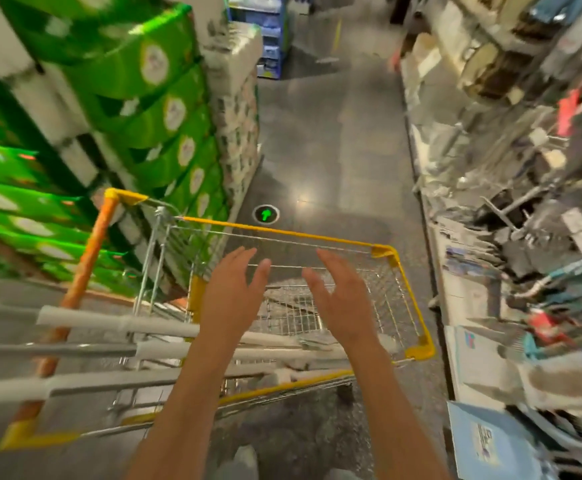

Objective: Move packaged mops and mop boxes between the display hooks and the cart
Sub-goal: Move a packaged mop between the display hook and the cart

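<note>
**Both hands free above the cart, mop handles lying across it**

Head view: the whole picture is smeared by motion, so print on any package is unreadable and the goods on the right-hand shelving (511,209) blur into grey, teal and red shapes; the display hooks there cannot be picked out singly. The lower ends of the mops are cut off by the left edge, and their heads, where they pass under the forearms, are hard to make out.

One wire cart (397,271) with yellow rim trim and an orange handle bar stands in the aisle, just beside the stacked green boxes (151,109) on the left. Three long mop handles (116,322), white and grey, lie roughly level across the cart's near part, running from the left edge towards its right rim. They look like pale tubes with darker grey stretches.

Two hands are raised over the cart basket, apart from each other. The left hand (234,289) has its fingers spread and straight, grasping nothing. The right hand (338,292) is likewise released, fingers loosely extended, touching nothing.

On the grey floor beyond the cart is one round marker with a green arrow (266,214). Pale blue flat boxes (487,441) lean at the lower right.
</note>
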### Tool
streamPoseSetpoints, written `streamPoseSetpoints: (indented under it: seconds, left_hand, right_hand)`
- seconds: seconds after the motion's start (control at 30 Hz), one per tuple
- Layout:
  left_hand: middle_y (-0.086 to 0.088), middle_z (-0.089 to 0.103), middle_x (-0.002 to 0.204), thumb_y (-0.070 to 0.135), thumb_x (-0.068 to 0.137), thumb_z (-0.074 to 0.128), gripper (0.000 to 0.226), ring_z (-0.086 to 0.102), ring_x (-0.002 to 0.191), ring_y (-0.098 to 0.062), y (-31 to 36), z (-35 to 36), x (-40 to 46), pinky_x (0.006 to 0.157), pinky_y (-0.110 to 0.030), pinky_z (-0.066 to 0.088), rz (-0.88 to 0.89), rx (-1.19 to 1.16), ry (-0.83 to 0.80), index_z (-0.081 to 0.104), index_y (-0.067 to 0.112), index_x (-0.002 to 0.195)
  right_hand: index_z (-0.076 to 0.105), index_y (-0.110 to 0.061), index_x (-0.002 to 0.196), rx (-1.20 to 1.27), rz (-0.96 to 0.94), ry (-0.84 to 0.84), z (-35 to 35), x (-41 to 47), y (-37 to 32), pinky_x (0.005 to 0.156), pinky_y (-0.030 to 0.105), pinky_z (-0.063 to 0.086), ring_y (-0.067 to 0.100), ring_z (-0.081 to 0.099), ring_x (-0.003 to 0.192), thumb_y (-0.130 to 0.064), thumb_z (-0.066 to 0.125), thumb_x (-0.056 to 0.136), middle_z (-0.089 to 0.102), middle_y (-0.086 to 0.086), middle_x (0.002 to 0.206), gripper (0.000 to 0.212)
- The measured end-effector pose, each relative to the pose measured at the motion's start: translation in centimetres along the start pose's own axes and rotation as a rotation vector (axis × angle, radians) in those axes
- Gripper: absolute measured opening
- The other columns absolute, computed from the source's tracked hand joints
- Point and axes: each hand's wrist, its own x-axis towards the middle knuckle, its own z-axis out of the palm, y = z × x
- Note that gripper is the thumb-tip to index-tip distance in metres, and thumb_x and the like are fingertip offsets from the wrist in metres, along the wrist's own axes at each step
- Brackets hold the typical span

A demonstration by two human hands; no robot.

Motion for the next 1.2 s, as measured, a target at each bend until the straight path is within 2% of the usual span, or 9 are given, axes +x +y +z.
streamPoseSetpoints:
  seconds: [0.17,0.33,0.5,0.63,0.7,0.77,0.97,1.1,1.2]
  left_hand:
    - [-0.008,0.063,0.131,0.042,0.104,0.043,0.046,0.057,0.122,-0.027,-2.2,0.4,-1.3,0.102,-0.043,0.045,-0.165,-0.091,0.1,0.061,0.01,0.133]
    - [0.006,0.06,0.112,0.037,0.106,0.046,0.036,0.059,0.112,-0.021,-3.4,1.7,-3.9,0.089,-0.032,0.042,-0.369,-0.25,0.264,0.064,0.016,0.128]
    - [0.007,0.058,0.123,0.044,0.105,0.046,0.041,0.052,0.111,-0.01,-4.9,4.7,-7.5,0.094,-0.03,0.038,-0.58,-0.442,0.448,0.059,0.019,0.134]
    - [-0.003,0.063,0.128,0.037,0.106,0.044,0.03,0.057,0.122,-0.022,-6.2,7.0,-9.6,0.111,-0.046,0.043,-0.77,-0.703,0.53,0.064,0.021,0.122]
    - [-0.001,0.066,0.117,0.036,0.106,0.045,0.024,0.059,0.119,-0.025,-6.9,7.4,-10.1,0.11,-0.049,0.044,-0.857,-0.796,0.598,0.066,0.025,0.105]
    - [-0.004,0.065,0.119,0.038,0.105,0.045,0.026,0.06,0.119,-0.025,-7.7,7.6,-10.3,0.11,-0.05,0.044,-0.917,-0.851,0.673,0.065,0.021,0.109]
    - [-0.006,0.06,0.135,0.031,0.105,0.042,0.038,0.057,0.125,-0.016,-10.6,8.2,-9.3,0.112,-0.043,0.044,-0.923,-0.946,0.662,0.057,0.012,0.134]
    - [0.003,0.071,0.091,0.033,0.102,0.051,0.025,0.067,0.093,-0.017,-12.2,8.4,-7.8,0.09,-0.037,0.052,-0.869,-1.001,0.682,0.072,0.037,0.09]
    - [-0.002,0.074,0.092,0.026,0.1,0.06,0.012,0.072,0.091,-0.021,-13.4,8.4,-7.1,0.079,-0.036,0.059,-0.882,-1.045,0.67,0.071,0.025,0.098]
  right_hand:
    - [0.051,-0.024,0.145,0.001,-0.047,-0.209,2.9,1.7,1.5,0.115,0.039,0.036,0.015,0.043,0.139,-0.051,0.051,0.099,0.051,-0.002,0.15,0.053]
    - [0.052,-0.028,0.144,0.058,-0.064,-0.436,5.0,2.6,3.4,0.103,0.026,0.033,0.012,0.049,0.134,-0.054,0.048,0.099,0.055,-0.006,0.146,0.051]
    - [0.056,-0.024,0.141,0.138,-0.11,-0.621,7.4,2.9,4.9,0.095,0.023,0.038,0.013,0.057,0.124,-0.045,0.049,0.102,0.062,-0.002,0.138,0.045]
    - [0.058,-0.021,0.14,0.135,-0.099,-0.744,9.5,2.6,6.1,0.097,0.022,0.034,0.013,0.054,0.126,-0.041,0.051,0.103,0.059,-0.001,0.142,0.043]
    - [0.059,-0.022,0.139,0.135,-0.11,-0.804,10.5,2.3,6.4,0.096,0.022,0.034,0.01,0.054,0.123,-0.042,0.051,0.103,0.059,-0.002,0.141,0.042]
    - [0.06,-0.023,0.137,0.117,-0.14,-0.866,11.6,2.0,6.5,0.097,0.024,0.037,0.009,0.055,0.12,-0.043,0.05,0.102,0.061,-0.002,0.139,0.041]
    - [0.066,-0.019,0.131,0.076,-0.179,-1.02,16.9,1.7,5.3,0.089,0.023,0.04,0.011,0.059,0.115,-0.037,0.052,0.103,0.067,-0.003,0.128,0.036]
    - [0.074,-0.022,0.117,0.118,-0.135,-1.045,19.1,1.9,5.7,0.072,0.02,0.043,0.014,0.063,0.087,-0.038,0.053,0.102,0.074,0.003,0.104,0.03]
    - [0.067,-0.021,0.13,0.078,-0.181,-1.059,20.0,2.1,6.4,0.073,0.007,0.038,-0.003,0.057,0.09,-0.034,0.054,0.103,0.067,-0.01,0.113,0.033]
